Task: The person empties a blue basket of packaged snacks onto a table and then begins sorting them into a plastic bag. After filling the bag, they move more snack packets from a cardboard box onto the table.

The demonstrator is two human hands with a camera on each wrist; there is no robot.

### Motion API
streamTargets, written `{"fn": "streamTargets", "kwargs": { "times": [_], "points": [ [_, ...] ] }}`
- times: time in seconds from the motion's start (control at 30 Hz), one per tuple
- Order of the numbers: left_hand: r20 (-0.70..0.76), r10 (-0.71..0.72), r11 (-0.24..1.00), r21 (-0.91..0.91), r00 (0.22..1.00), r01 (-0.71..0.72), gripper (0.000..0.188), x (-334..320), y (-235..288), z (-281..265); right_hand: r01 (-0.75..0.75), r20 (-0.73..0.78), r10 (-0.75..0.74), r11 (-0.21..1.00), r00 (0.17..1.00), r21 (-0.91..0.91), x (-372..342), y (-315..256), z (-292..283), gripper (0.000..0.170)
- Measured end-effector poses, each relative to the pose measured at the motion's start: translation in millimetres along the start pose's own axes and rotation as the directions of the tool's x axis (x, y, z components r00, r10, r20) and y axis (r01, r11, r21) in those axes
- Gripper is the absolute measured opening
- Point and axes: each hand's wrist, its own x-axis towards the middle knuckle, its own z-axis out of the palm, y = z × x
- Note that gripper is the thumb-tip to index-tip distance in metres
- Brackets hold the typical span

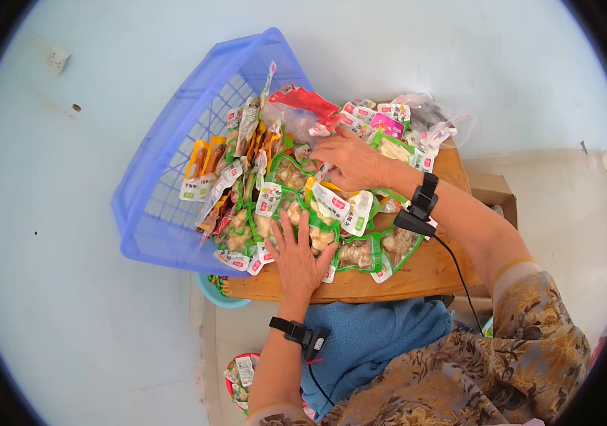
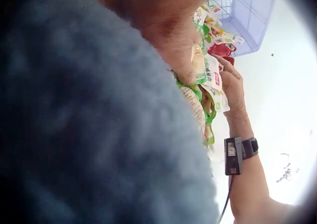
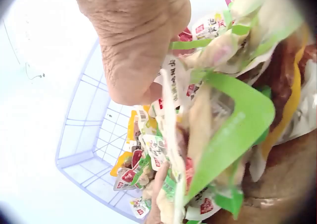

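Note:
A heap of sealed snack packets (image 1: 289,174), many with green edges and pale food inside, spills from a tipped blue plastic basket (image 1: 136,206) onto a wooden table (image 1: 282,285). My left hand (image 1: 297,263) rests on green-edged packets at the heap's near side, its fingers spread and straight. Farther back, my right hand (image 1: 353,162) reaches into the heap, fingers pointing left beside a red packet (image 1: 307,101). Its fingertips are partly hidden among the packets, and I cannot tell whether they grip one. The right wrist view shows a green-edged packet (image 3: 233,130) close below that hand.
Clear plastic bags (image 1: 427,113) lie at the back right of the heap. A cardboard box (image 1: 491,192) stands beyond the table's right side. Below the table are a teal basin (image 1: 225,299) and a red container of packets (image 1: 241,373). Blue fleece cloth (image 1: 381,334) covers the lap.

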Motion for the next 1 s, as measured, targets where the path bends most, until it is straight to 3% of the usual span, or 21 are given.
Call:
{"fn": "streamTargets", "kwargs": {
  "times": [0.17, 0.23, 0.27, 0.33, 0.37, 0.43, 0.63, 0.67, 0.83, 0.9, 0.93, 1.0],
  "points": [
    [-0.036, 0.002, 1.0, -0.005, 0.999, -0.002, 0.09, -2, 0, 4, -0.047, 0.052, 0.049, 0.998, 0.997, -0.031, 37, -10, 3, 0.023],
    [-0.041, -0.007, 1.0, -0.005, 0.999, 0.007, 0.09, -3, 1, 4, -0.26, 0.176, 0.248, 0.964, 0.952, 0.046, 52, -14, 8, 0.026],
    [-0.036, -0.009, 1.0, -0.009, 0.999, 0.008, 0.09, -3, 1, 3, -0.252, 0.177, 0.24, 0.967, 0.954, 0.044, 57, -8, 16, 0.026],
    [-0.043, -0.004, 1.0, -0.017, 0.999, 0.003, 0.091, -4, 0, 3, -0.296, -0.116, 0.309, 0.948, 0.944, 0.114, 66, 12, 38, 0.027],
    [-0.047, -0.008, 1.0, -0.019, 0.999, 0.007, 0.091, -4, 0, 3, -0.292, -0.114, 0.304, 0.95, 0.946, 0.112, 70, 16, 44, 0.027],
    [-0.027, -0.015, 1.0, -0.019, 1.0, 0.015, 0.091, -3, 0, 2, -0.332, -0.288, 0.362, 0.931, 0.886, 0.151, 77, 23, 56, 0.027],
    [-0.039, 0.012, 0.998, -0.053, 0.999, -0.014, 0.088, -1, -3, -2, -0.517, -0.049, 0.52, 0.853, 0.853, 0.071, 94, 33, 70, 0.025],
    [-0.053, 0.02, 0.997, -0.068, 0.998, -0.024, 0.087, 0, -5, -1, -0.529, -0.118, 0.534, 0.846, 0.837, 0.07, 93, 31, 74, 0.023],
    [-0.14, 0.022, 0.996, -0.079, 0.99, -0.033, 0.089, -2, -9, 5, -0.418, -0.082, 0.415, 0.908, 0.906, -0.018, 85, 24, 57, 0.019],
    [-0.18, 0.056, 0.994, -0.082, 0.982, -0.072, 0.09, -5, -11, 6, -0.31, -0.054, 0.306, 0.945, 0.95, -0.105, 79, 14, 39, 0.018],
    [-0.168, 0.003, 0.996, -0.093, 0.986, -0.019, 0.09, -9, -11, 4, -0.292, 0.006, 0.297, 0.941, 0.955, -0.172, 77, 8, 27, 0.022],
    [-0.187, 0.04, 0.987, -0.144, 0.982, -0.068, 0.092, -17, -10, -6, -0.109, -0.141, 0.095, 0.99, 0.985, -0.09, 64, 5, 15, 0.03]
  ]
}}
